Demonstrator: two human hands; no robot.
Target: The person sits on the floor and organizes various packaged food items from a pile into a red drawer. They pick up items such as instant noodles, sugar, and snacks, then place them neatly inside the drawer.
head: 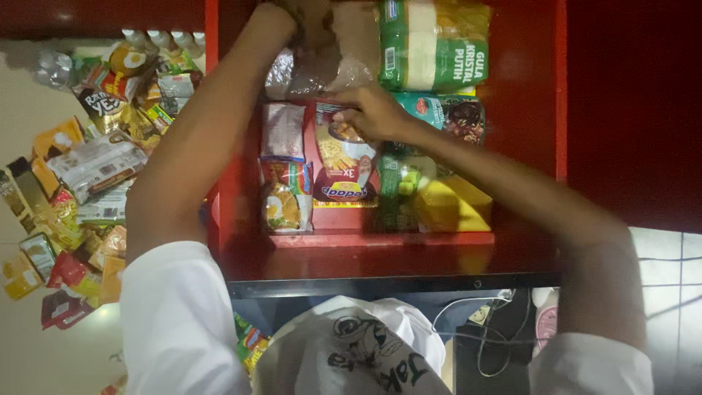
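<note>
Shelving in glossy red [526,146] is filling the middle of the view, its walls and ledge reflecting the light, with a dark band running under the front edge. Beside it on the left, a pale wall [29,344] is carrying a dense hanging display of small sachets [80,190] in yellow, orange and red. At the lower right, pale floor tiles [669,256] are showing, and white cables [475,322] are trailing below the shelf.

Inside the shelf, a large green and white sugar bag [431,44] is lying at the top, with a clear plastic bag [322,69] just beside it on the left. A yellow packet [450,205] is sitting lower right, and two noodle packets [285,194] are lying end to end on the left.

The right hand [373,113] is curling closed, its fingertips pinching the top edge of a red and yellow snack packet [344,172] that is lying in the middle of the shelf floor, between the noodle packets and the yellow packet. The left hand [281,18] is reaching to the back of the shelf, touching the clear plastic bag; how far open it is cannot be told, since the fingers are hidden.
</note>
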